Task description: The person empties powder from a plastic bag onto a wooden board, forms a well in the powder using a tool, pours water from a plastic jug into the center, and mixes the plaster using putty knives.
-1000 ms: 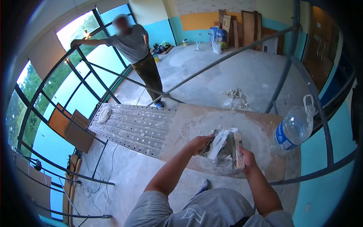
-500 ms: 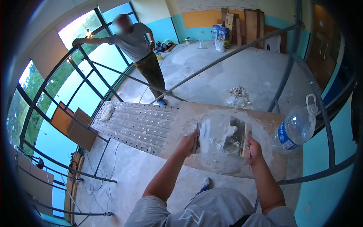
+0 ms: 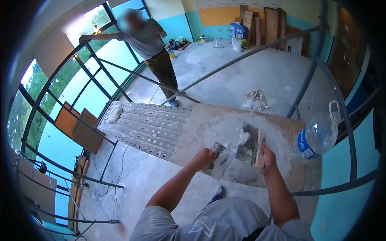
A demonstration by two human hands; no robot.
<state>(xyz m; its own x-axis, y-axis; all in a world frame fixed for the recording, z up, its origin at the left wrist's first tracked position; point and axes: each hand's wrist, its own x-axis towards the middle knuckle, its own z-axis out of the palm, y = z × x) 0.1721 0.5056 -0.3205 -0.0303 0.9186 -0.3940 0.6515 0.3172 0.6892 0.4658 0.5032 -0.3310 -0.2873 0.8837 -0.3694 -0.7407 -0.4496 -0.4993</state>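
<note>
My left hand [image 3: 205, 158] is wrapped round the handle of a plastering trowel [image 3: 222, 164], its grey blade smeared and tilted over the near part of the board [image 3: 193, 124]. In my right hand [image 3: 268, 160] is a second flat plastering trowel [image 3: 250, 138] with a pale wooden handle. Lumps of whitish plaster [image 3: 243, 138] lie on that blade, and the two blades are close together. Wet-looking plaster is spread in a wide pale patch over the board. Whether the left blade touches the board, I cannot tell.
A large clear water bottle [image 3: 315, 136] stands at the board's right end. Left of the board runs a perforated metal platform [image 3: 148, 124] with a whitish bundle [image 3: 114, 113]. Scaffold tubes [image 3: 249, 56] surround me. A person [image 3: 148, 52] stands beyond, near debris [image 3: 256, 99].
The left trowel has turned from edge-on to flatter and moved nearer to me and slightly right. My right hand and its trowel stay nearly still. The person's bent arm has risen.
</note>
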